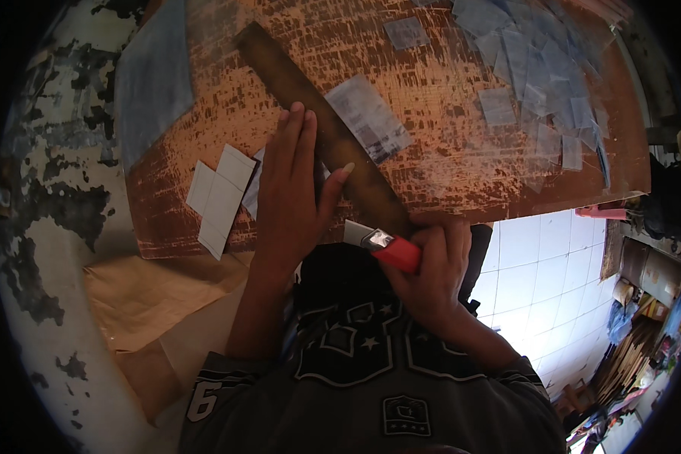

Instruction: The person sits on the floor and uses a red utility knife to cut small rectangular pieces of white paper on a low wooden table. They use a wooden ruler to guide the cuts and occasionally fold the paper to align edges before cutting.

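My left hand (289, 178) lies flat with its fingers stretched out, its fingertips and thumb on a long dark straightedge (339, 140). The bar runs slantwise across the board and covers part of a printed grey sheet (371, 117), which shows on both sides of it. In my right hand (437, 276) is a red cutter knife (398, 253) with a metal tip, close to the near end of the straightedge. A pale flat piece beside the tip looks like a blade, though I cannot tell for sure. Some right fingers reach the board's near edge.
The worn brown board (461, 151) carries a heap of translucent cut pieces (533, 68) at the far right. White lined cutouts (223, 193) lie left of my left hand, and a bluish sheet (155, 83) lies beyond. Brown paper (155, 291) sits below the board's left.
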Tool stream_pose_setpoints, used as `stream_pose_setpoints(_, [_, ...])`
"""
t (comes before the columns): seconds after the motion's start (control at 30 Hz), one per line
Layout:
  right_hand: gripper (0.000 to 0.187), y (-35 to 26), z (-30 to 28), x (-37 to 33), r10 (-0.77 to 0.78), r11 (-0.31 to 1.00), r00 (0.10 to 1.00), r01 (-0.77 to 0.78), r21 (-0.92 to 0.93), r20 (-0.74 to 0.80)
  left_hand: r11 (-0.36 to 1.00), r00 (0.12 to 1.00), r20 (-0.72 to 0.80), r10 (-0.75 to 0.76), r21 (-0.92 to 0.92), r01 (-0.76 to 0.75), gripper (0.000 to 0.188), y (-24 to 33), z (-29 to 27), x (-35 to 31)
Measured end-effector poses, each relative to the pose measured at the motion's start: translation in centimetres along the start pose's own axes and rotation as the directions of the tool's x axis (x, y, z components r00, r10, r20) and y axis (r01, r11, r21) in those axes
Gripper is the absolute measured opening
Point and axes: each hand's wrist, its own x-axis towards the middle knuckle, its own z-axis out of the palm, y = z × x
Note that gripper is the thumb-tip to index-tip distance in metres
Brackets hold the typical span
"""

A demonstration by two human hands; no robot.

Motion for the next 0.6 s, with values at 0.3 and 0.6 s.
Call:
stream_pose_setpoints(0.3, [0.041, -0.15, -0.15, 0.32, -0.006, 1.0, 1.0, 0.006, 0.015, -0.02, 1.0, 1.0, -0.006, 0.004, -0.007, -0.004, 0.076, -0.17, 0.41, -0.16])
stream_pose_setpoints(0.6, [0.043, -0.27, -0.14, 0.28, 0.005, 1.0, 1.0, -0.005, 0.002, -0.013, 0.999, 0.998, -0.042, 0.04, 0.019, -0.039, 0.071, 0.15, 0.24, 0.0])
